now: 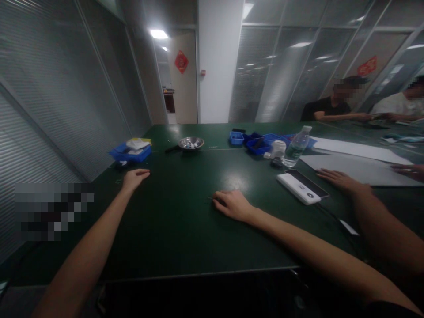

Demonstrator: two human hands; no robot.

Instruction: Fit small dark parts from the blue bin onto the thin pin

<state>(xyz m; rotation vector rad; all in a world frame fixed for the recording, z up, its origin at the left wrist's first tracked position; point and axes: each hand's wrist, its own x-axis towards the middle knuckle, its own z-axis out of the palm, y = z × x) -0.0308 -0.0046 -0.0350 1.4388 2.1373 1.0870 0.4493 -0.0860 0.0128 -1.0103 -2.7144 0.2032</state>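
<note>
My left hand [134,179] lies palm down on the dark green table [172,229] with its fingers stretched out, holding nothing. It is nearest to a blue tray [130,152] with white and yellow items at the table's left edge. My right hand [232,204] rests near the middle of the table with its fingers curled down. The fingertips press together on a tiny spot [212,199] that I cannot make out.
A co-worker's hand [341,180] lies flat beside a white and black device [303,187] with a cable. Beyond stand a water bottle [296,148], a white jar [278,150], blue bins [255,143], a metal bowl [191,142] and white sheets [357,165]. Two people sit at the far right.
</note>
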